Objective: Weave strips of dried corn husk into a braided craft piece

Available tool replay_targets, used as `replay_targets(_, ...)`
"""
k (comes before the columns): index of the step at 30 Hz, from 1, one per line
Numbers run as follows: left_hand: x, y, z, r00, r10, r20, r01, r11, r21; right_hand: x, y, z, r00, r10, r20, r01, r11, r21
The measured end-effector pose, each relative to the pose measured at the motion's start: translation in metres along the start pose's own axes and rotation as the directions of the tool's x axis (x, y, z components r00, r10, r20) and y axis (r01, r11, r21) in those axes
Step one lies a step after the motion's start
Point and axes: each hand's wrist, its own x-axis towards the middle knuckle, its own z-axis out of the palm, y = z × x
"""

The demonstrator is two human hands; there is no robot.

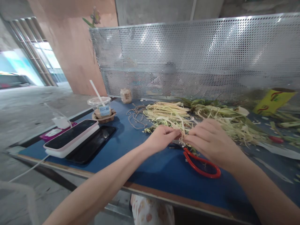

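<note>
My left hand (161, 137) and my right hand (208, 139) meet over the blue table. Both are closed, fingertips pinched together on a thin pale plant strip (182, 135). Its lower end is hard to make out. Just under the fingers lie scissors (202, 170) with red handles, their blades partly hidden. Behind my hands is a bundle of pale yellow stalks (166, 109), with short green cut pieces (152, 128) in front of it. Loose, stringy pale green husks and leaves (241, 128) spread out beyond my right hand.
A looped cord (137, 117) lies left of the stalks. Further left are a lidded cup (102, 107) with a straw, a pink-edged phone (72, 137) and a black phone (93, 145). A perforated metal panel (187, 56) borders the back. A yellow packet (273, 101) stands far right.
</note>
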Motion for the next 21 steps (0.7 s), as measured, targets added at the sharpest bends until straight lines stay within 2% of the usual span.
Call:
replay_targets(4,0.0,0.001,0.0,1.0,-0.021,0.011,0.022,0.999,-0.037,0.0,-0.002,0.0,0.999,-0.02,-0.025,0.019,0.999,-0.032)
replay_targets(12,0.001,0.001,0.001,0.999,-0.037,0.0,0.037,0.998,-0.054,-0.003,-0.006,0.004,0.995,0.062,-0.081,-0.07,0.993,-0.099)
replay_targets(21,0.001,0.003,0.003,0.999,-0.005,-0.048,-0.003,0.989,-0.149,-0.001,-0.009,0.009,0.971,0.197,-0.134,-0.198,0.98,0.011)
